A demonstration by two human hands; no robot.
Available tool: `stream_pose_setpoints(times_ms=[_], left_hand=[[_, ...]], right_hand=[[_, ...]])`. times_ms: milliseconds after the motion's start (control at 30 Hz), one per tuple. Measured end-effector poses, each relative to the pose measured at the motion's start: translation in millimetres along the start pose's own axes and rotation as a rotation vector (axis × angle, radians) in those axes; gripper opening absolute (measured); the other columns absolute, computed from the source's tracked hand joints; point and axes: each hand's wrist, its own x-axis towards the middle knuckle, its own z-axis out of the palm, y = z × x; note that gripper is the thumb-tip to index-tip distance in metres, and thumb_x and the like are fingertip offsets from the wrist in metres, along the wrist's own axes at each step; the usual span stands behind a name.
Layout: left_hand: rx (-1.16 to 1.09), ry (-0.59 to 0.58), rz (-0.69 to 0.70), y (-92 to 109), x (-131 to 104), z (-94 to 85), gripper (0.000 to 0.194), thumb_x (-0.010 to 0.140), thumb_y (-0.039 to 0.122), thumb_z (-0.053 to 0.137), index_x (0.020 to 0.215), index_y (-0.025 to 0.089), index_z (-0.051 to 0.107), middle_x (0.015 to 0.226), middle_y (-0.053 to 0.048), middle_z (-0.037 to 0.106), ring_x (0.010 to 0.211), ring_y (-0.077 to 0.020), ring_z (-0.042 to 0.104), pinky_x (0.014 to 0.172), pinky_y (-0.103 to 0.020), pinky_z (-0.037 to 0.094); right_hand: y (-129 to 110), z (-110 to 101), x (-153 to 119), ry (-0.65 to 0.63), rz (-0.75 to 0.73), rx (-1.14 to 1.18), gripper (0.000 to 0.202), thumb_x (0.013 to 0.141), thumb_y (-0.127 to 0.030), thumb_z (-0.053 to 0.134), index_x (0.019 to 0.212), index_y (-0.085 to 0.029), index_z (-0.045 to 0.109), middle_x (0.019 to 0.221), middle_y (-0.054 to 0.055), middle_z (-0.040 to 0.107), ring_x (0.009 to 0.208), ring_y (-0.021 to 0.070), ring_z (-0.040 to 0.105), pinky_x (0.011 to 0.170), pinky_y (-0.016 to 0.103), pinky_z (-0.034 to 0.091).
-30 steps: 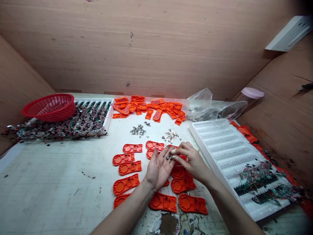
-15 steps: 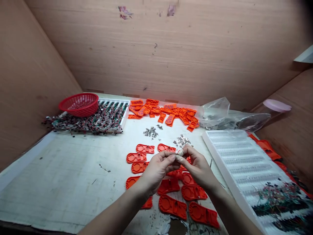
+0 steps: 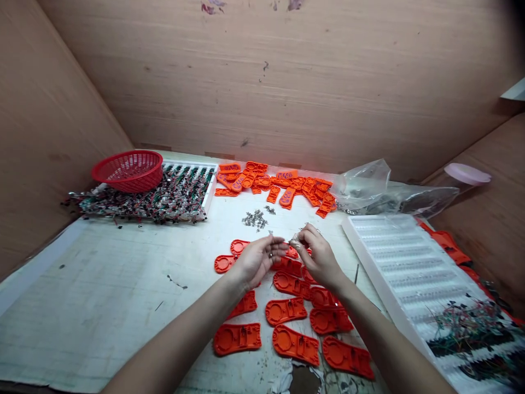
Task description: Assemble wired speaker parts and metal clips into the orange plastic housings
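Note:
My left hand is turned palm up over the orange plastic shells, its fingers stretched and slightly curled. A tiny dark speck shows on the palm, too small to name. Beside it, my right hand has thumb and fingers pinched together, with whitish coverings on the fingertips; whatever they hold is too small to make out. It hides most of a heap of small metal pieces. Below both hands lie rows of orange shells, each with a round recess facing up. Another heap of small metal pieces lies behind my left hand.
A red basket sits on a tray heaped with wired parts at back left. More orange pieces are piled at the back, beside a clear plastic bag. A white foam tray holding wires stands right.
My hands were together with their fingertips meeting; now they are slightly apart. The left hand has opened palm up, and the right has moved up toward the metal heap. The view has shifted slightly.

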Motion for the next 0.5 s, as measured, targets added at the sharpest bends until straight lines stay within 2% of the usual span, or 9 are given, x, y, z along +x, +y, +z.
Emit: stream_pose_setpoints(times_ms=[67,167,267,500], left_hand=[[-0.122,0.098,0.079,-3.0,11.1,-3.4,0.028,0.094,0.025,0.042,0.094,0.009,0.065,0.102,-0.017,0.067,0.094,-0.0187,0.065,0.085,-0.027,0.051],[-0.227,0.165,0.051,-10.4,21.4,-10.2,0.036,0.095,0.031,0.04,0.114,0.006,0.058,0.127,-0.022,0.055,0.118,-0.0232,0.055,0.1,-0.032,0.045],[-0.272,0.157,0.042,-16.1,23.6,-15.0,0.042,0.095,0.033,0.039,0.125,0.006,0.052,0.135,-0.022,0.049,0.125,-0.0233,0.05,0.104,-0.032,0.042],[-0.286,0.117,0.038,-18.8,22.5,-18.1,0.045,0.096,0.034,0.037,0.127,0.003,0.049,0.137,-0.022,0.047,0.125,-0.0243,0.049,0.108,-0.033,0.038]], right_hand=[[15.5,9.4,1.6,-0.088,0.035,-0.147,0.015,0.09,-0.018,0.044,0.076,-0.02,0.047,0.081,0.004,0.049,0.076,0.0179,0.049,0.069,0.031,0.043],[31.5,18.0,-0.4,-0.191,-0.001,-0.318,0.015,0.09,-0.016,0.042,0.076,-0.02,0.047,0.084,0.006,0.051,0.08,0.0198,0.049,0.072,0.033,0.045],[34.2,19.7,-1.6,-0.227,-0.046,-0.434,0.014,0.089,-0.015,0.042,0.078,-0.02,0.05,0.085,0.007,0.053,0.082,0.0212,0.049,0.074,0.034,0.044],[27.1,17.7,3.4,-0.281,-0.107,-0.596,0.017,0.091,-0.015,0.041,0.078,-0.019,0.052,0.085,0.008,0.053,0.081,0.0223,0.046,0.072,0.034,0.04]])
